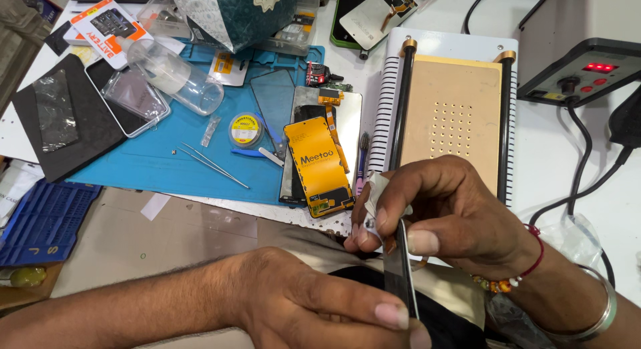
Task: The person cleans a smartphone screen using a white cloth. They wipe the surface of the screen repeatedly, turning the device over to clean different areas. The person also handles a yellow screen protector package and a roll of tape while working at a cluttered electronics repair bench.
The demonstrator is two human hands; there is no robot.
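My left hand (314,302) grips the lower end of a thin dark phone screen panel (402,272) held on edge near the bottom of the view. My right hand (441,212) pinches the panel's upper edge with thumb and fingers, and a small white cloth or tissue (374,192) is wrapped round its fingertips. Under both hands lies a beige and dark cloth (314,245). Just beyond my right hand sits a screen assembly with an orange flex cover (317,165) on the blue work mat (147,162).
A heating separator plate (451,125) stands behind my right hand. A control box with red display (584,72) and black cables (581,169) are at right. Tweezers (210,162), a round tin (246,130), a clear bottle (173,75), a phone (130,102) and a blue tray (43,222) lie at left.
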